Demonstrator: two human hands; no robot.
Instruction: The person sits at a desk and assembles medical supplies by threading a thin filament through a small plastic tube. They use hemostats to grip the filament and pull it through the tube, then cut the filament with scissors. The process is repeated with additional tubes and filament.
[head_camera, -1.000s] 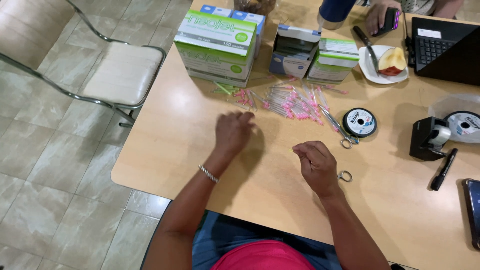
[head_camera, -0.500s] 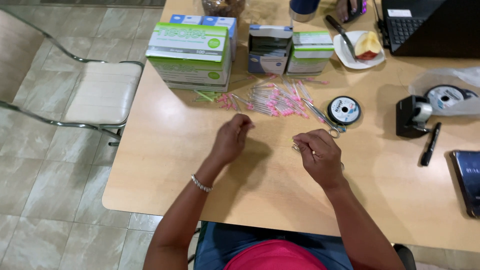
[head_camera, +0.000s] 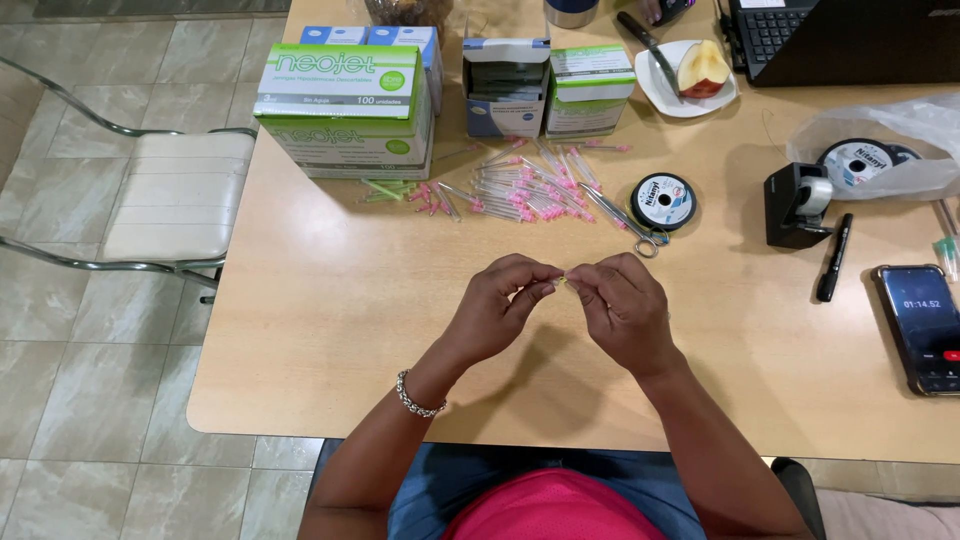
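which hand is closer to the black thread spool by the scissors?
Right. The right hand sits just below and slightly left of the round black thread spool; the left hand is farther left.

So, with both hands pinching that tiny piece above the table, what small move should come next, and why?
Probably keep both hands together and work the tiny piece in place. The left hand and right hand meet fingertip to fingertip around it, and it is too small to tell what it is. The needles, spool and scissors lie untouched beyond the hands.
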